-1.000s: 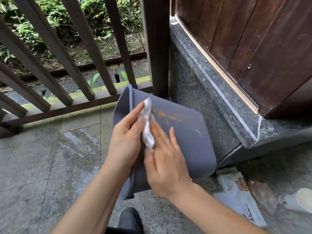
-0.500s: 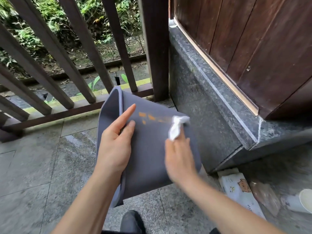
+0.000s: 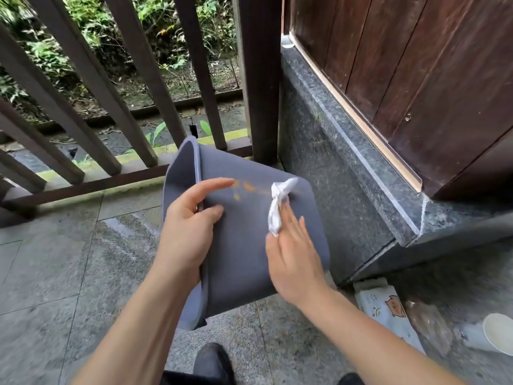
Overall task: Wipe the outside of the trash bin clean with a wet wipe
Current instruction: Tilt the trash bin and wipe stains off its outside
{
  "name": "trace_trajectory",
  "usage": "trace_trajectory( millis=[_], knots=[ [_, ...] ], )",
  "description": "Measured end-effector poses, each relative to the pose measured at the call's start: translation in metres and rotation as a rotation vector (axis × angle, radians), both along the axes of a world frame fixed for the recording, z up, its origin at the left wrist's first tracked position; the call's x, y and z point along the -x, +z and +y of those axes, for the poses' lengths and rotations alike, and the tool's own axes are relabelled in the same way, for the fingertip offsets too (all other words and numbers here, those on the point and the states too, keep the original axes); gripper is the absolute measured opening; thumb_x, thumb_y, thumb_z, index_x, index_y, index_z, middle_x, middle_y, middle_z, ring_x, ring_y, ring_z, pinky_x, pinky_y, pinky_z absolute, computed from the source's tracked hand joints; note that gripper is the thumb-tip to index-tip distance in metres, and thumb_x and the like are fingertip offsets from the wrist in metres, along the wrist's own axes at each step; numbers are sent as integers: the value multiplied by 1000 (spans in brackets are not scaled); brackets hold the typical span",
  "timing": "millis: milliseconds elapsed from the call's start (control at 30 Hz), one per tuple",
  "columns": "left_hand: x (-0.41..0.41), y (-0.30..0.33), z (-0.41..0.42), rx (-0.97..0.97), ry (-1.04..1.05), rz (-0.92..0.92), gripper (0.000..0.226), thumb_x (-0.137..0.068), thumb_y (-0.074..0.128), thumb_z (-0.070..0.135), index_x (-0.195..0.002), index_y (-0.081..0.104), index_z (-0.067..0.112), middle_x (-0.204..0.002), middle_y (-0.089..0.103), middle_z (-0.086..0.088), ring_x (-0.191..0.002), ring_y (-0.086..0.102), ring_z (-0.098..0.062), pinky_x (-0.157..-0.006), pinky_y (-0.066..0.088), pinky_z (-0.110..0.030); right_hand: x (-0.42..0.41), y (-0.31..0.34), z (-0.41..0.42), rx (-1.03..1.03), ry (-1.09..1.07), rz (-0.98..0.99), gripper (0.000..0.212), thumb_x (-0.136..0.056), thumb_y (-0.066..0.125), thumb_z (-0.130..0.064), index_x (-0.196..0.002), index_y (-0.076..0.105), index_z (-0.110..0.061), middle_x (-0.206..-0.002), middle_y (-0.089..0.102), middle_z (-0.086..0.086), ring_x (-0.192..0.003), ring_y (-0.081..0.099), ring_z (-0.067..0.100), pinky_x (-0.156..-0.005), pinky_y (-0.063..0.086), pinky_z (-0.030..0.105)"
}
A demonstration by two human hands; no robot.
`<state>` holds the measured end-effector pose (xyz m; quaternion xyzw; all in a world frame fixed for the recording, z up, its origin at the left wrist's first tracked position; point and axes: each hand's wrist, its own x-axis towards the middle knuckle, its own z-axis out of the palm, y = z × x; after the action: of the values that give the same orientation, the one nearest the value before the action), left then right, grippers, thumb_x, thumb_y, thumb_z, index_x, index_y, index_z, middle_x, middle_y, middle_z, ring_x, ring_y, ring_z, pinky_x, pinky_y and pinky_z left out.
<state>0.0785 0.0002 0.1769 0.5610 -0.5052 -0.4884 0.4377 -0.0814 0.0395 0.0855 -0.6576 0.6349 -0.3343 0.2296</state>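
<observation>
Plainly, your left hand gripped the bin at its rim. Your right hand pressed the wipe under straight fingers beside orange stains.

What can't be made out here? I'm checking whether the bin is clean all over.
- Trash bin: head view shows one outer side only; its underside and far sides face away.
- Bin surface under the left hand and right hand: covered.
- Orange marks: blurred, extent unclear.
- Wet wipe: partly under the right fingers.
- Wipe pack print: too small.
</observation>
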Motion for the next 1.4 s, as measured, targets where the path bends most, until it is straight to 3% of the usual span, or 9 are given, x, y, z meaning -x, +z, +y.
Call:
trace_trajectory(
  millis=[167, 267, 400, 533, 733, 900, 1100, 1233, 1400],
  knots=[
    [4, -1, 3, -55, -69, -79, 60, -76, 44, -10, -100, 72, 38, -66, 60, 2, -59, 54, -11, -53, 42, -21, -33, 20, 15, 201, 240, 3, 64, -101, 35, -23, -161, 15, -13, -169, 14, 2, -156, 5, 10, -127, 3, 38],
    [10, -3, 5, -141, -14, -49, 37, -86, 49, 6, -94, 71, 35, -65, 64, 16, -56, 56, -3, -50, 43, -19, -42, 29, 22, 187, 333, 8, 61, -99, 37, -23, -157, 28, -9, -166, 25, 6, -156, 7, 12, -127, 7, 45],
    [14, -3, 2, -152, -79, -73, 12, -96, 60, 28, -102, 70, 32, -61, 64, 5, -42, 53, -10, -42, 38, -24, -42, 36, 28, 161, 364, -10, 49, -102, 44, -19, -150, 42, -8, -160, 37, 6, -156, 12, 14, -126, 9, 47],
    [12, -7, -2, -132, -42, -54, 22, -95, 65, 26, -110, 74, 39, -88, 76, 19, -78, 69, 5, -69, 47, -19, -41, 38, 29, 150, 390, 9, 52, -103, 42, -22, -153, 36, -8, -163, 33, 7, -156, 9, 12, -126, 9, 45],
    [9, -8, -9, -191, -26, -22, 27, -95, 67, 26, -111, 75, 45, -90, 78, -6, -80, 70, -16, -87, 54, -43, -35, 42, 24, 137, 448, 46, 58, -105, 41, -23, -158, 24, -10, -167, 24, 4, -156, 2, 8, -126, 8, 43],
    [9, -13, -13, -150, 76, -43, 27, -97, 66, 23, -113, 75, 42, -90, 73, 4, -70, 64, 0, -72, 50, -24, -35, 39, 26, 155, 468, 54, 59, -104, 40, -24, -159, 23, -10, -167, 22, 4, -156, 2, 9, -126, 8, 43],
    [8, -16, -14, -65, 125, -13, 30, -100, 63, 21, -122, 73, 39, -79, 70, 11, -70, 61, -3, -70, 50, -23, -40, 36, 26, 181, 455, 35, 62, -103, 44, -19, -159, 20, -9, -168, 18, 5, -156, 1, 10, -126, 10, 44],
    [8, -13, -12, -49, 185, 84, 29, -101, 63, 22, -124, 72, 37, -104, 72, 20, -87, 68, 13, -66, 51, -6, -46, 38, 27, 165, 426, -28, 66, -102, 44, -16, -160, 14, -10, -170, 9, 1, -156, 0, 9, -126, 9, 49],
    [16, -6, -10, -68, 186, 191, 25, -102, 60, 28, -123, 73, 33, -118, 73, 10, -104, 68, 1, -90, 53, -21, -39, 42, 24, 193, 384, 26, 68, -101, 43, -20, -161, 12, -17, -170, 5, -9, -155, 3, 5, -125, 8, 54]
  ],
)
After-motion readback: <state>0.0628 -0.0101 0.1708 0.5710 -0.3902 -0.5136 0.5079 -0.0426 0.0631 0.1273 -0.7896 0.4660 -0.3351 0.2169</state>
